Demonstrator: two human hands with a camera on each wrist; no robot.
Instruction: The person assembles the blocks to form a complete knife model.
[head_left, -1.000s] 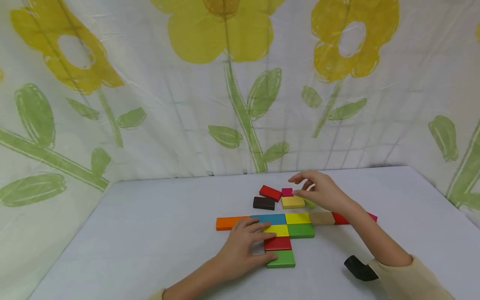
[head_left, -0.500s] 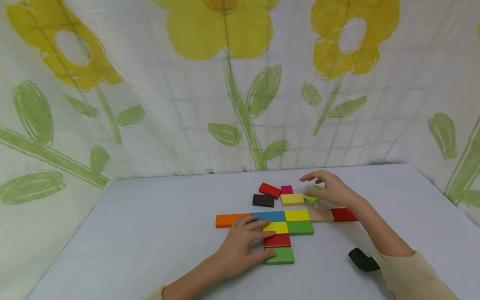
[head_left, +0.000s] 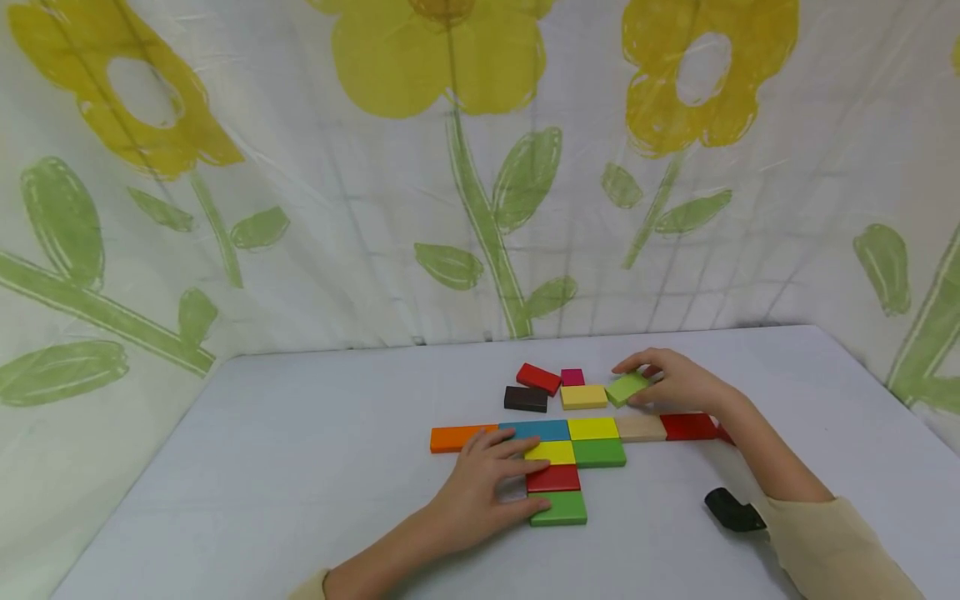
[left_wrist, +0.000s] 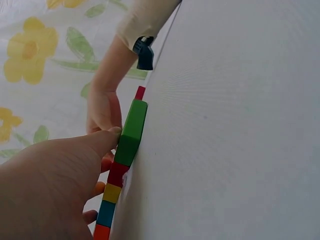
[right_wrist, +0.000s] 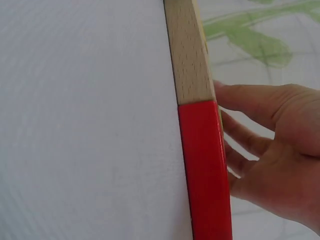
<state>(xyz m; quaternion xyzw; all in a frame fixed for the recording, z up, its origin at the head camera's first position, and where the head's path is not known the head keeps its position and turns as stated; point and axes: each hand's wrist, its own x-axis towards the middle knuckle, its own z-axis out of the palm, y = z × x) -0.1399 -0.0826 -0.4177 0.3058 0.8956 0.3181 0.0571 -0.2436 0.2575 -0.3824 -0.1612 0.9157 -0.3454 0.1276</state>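
Observation:
My left hand (head_left: 483, 492) rests on the laid-out wooden blocks with its fingers spread. Its thumb touches the near green block (head_left: 558, 508), and its fingertips lie by the dark red block (head_left: 553, 478), the yellow block (head_left: 551, 452) and the blue block (head_left: 546, 429). Behind the row, my right hand (head_left: 686, 383) pinches a light green block (head_left: 627, 387) between thumb and fingers, low at the table. In the right wrist view, the red block (right_wrist: 205, 165) and the plain wood block (right_wrist: 190, 55) hide what that hand (right_wrist: 280, 135) holds.
Loose behind the row lie a pale yellow block (head_left: 583, 397), a black block (head_left: 526, 398), a red block (head_left: 538, 378) and a magenta block (head_left: 572, 377). The row runs from an orange block (head_left: 457, 438) to red ones. A black device (head_left: 733, 510) sits at the right wrist.
My right hand has moved slightly right and closed on the light green block, which now shows more fully. My left hand has stayed in place.

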